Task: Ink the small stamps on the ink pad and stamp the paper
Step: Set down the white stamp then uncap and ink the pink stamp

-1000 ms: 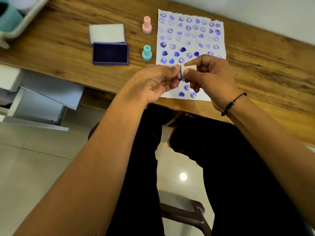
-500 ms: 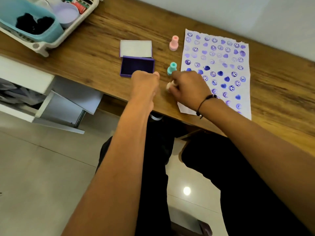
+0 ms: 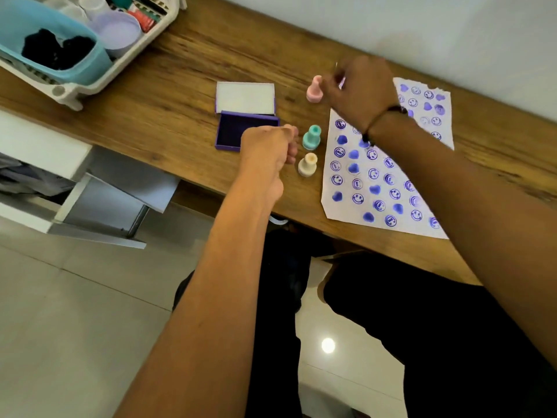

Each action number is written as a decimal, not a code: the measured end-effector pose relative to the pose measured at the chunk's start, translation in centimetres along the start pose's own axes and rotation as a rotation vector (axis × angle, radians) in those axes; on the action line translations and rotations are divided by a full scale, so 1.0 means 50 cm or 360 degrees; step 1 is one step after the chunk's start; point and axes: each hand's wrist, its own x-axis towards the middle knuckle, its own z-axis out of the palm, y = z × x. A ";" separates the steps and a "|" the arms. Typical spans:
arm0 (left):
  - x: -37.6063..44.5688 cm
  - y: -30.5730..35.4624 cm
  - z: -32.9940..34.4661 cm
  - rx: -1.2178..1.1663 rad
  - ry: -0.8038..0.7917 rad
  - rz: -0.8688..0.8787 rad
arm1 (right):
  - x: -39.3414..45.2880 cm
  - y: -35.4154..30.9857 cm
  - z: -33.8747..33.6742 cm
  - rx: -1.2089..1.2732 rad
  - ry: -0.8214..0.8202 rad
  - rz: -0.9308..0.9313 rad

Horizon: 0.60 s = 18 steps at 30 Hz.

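Three small stamps stand on the wooden desk (image 3: pixel 193 64) between the ink pad and the paper. The pink stamp (image 3: pixel 314 90) is farthest back, the teal stamp (image 3: pixel 312 137) is in the middle, and the cream stamp (image 3: pixel 307 165) is nearest. My right hand (image 3: pixel 358 89) hovers over the paper's top left corner, its blurred fingertips right beside the pink stamp and holding nothing. My left hand (image 3: pixel 266 152) is a loose fist holding nothing, over the right end of the open purple ink pad (image 3: pixel 232 131). The paper (image 3: pixel 361 188) is covered with purple smileys and hearts.
A white rack (image 3: pixel 75 89) holding a light blue tub (image 3: pixel 57 46) and cups stands at the desk's back left. An open white drawer (image 3: pixel 99 203) juts out below the desk on the left. The white wall runs behind the desk.
My right hand has set the cream stamp down beside the teal one and moved back toward the pink stamp. My left hand stays near the ink pad. The view has shifted.
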 end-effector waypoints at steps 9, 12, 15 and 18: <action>0.017 0.004 -0.004 -0.0235 0.0022 -0.0070 | 0.079 -0.008 0.048 0.0163 -0.0383 -0.0100; 0.015 0.015 -0.011 -0.0506 0.0012 -0.0059 | 0.029 -0.040 0.010 0.1152 -0.0497 0.0021; 0.009 0.024 -0.017 -0.0740 -0.0038 0.0014 | -0.020 -0.068 -0.023 0.1480 -0.0604 -0.0001; 0.002 0.032 -0.028 -0.0842 0.0001 0.0090 | -0.039 -0.093 -0.033 0.1411 -0.0588 0.0016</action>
